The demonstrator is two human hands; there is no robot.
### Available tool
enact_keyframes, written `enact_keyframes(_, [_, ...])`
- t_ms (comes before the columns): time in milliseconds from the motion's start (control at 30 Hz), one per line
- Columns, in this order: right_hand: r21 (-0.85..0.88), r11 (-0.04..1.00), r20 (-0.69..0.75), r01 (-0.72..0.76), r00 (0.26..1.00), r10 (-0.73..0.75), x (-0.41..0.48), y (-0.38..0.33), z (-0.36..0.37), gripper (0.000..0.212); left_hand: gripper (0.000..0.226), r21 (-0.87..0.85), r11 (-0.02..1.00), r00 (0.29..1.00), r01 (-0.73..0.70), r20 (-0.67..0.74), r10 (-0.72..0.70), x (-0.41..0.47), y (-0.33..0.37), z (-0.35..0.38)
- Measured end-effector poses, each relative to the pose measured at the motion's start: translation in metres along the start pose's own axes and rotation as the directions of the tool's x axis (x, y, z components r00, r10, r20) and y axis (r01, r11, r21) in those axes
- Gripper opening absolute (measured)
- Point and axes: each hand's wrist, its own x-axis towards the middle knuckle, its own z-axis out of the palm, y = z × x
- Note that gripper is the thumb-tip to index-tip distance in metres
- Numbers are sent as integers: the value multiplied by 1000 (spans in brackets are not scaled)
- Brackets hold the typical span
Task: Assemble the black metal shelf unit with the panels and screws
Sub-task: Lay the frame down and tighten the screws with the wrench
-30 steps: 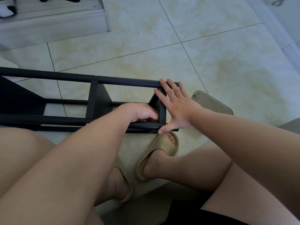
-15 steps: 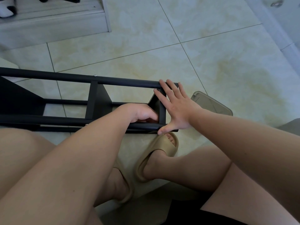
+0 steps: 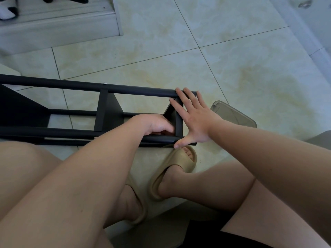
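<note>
The black metal shelf unit lies on its side on the tiled floor, its tubes running left to right, with a black panel fixed across the middle. My right hand presses flat with spread, straight fingers against the end panel at the frame's right end. My left hand reaches inside the frame just left of that end panel, fingers curled down by the lower tube; what it holds is hidden.
A translucent grey plastic lid or box lies on the floor right of the frame's end. My feet in beige slippers sit just below the frame. A grey step with a white shoe is at the upper left.
</note>
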Motion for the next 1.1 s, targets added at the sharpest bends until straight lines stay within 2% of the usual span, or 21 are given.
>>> enact_keyframes(167, [-8, 1000, -9, 1, 1000, -1, 0, 0, 1, 148, 15, -46, 999, 1000, -19, 23, 20, -1, 0, -2])
enact_keyframes(333, [-10, 1000, -8, 2, 1000, -2, 0, 1, 1, 148, 26, -46, 999, 1000, -4, 1, 4, 0, -1, 0])
enact_keyframes(500, [-7, 1000, -5, 1, 1000, -1, 0, 1, 1, 148, 23, -11, 1000, 1000, -13, 27, 13, 0, -1, 0])
enact_keyframes(633, [-7, 1000, -4, 2, 1000, -2, 1, 1, 2, 147, 15, -54, 999, 999, -6, 39, 8, -2, 0, -2])
enact_keyframes(767, [-10, 1000, -9, 3, 1000, -3, 0, 1, 1, 147, 25, -47, 999, 1000, 25, 5, -25, -1, 0, 0])
enact_keyframes(833, [-15, 1000, -9, 2, 1000, -3, 0, 1, 1, 147, 20, -14, 1000, 1000, 9, 13, -9, -1, 0, 0])
enact_keyframes(933, [-15, 1000, -8, 3, 1000, -3, 0, 0, 1, 147, 26, 4, 1000, 1000, -7, 19, 7, 0, 0, 0])
enact_keyframes(1100, [-7, 1000, -8, 2, 1000, -2, 0, 1, 2, 148, 19, -40, 999, 999, -10, 50, 12, -1, -1, -3])
